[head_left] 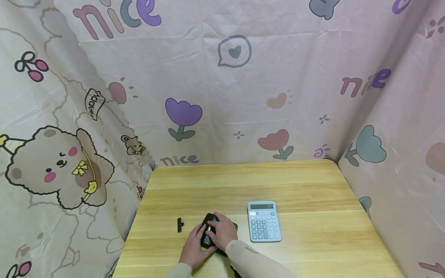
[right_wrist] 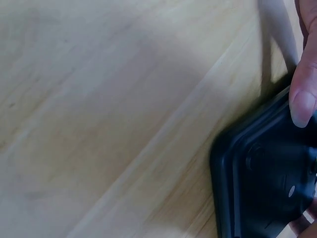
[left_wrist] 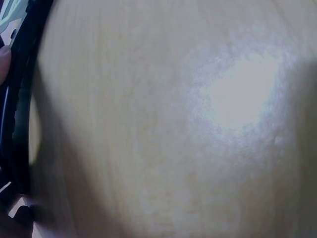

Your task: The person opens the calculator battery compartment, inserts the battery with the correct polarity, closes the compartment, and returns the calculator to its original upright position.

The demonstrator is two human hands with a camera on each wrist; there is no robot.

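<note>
In the head view, a black plastic casing (head_left: 207, 242) is between both hands, tilted over the table, with a shiny strip near its middle. My left hand (head_left: 196, 249) grips it along the near left side. From the right, my right hand (head_left: 225, 233) holds it, fingers bent over its face. More black plastic shows under the right hand. The right wrist view shows the raised rim and a small hole of a black shell (right_wrist: 262, 183), with a thumb (right_wrist: 303, 106) on its edge. At the left wrist view's edge stands a dark side wall (left_wrist: 20, 109) with a fingertip on it.
A light blue calculator (head_left: 264, 222) lies right of the hands. A small black piece with a knob (head_left: 179, 224) lies to their left. The wooden table (head_left: 313, 193) is bordered by printed curtains (head_left: 222, 96) at the back and sides.
</note>
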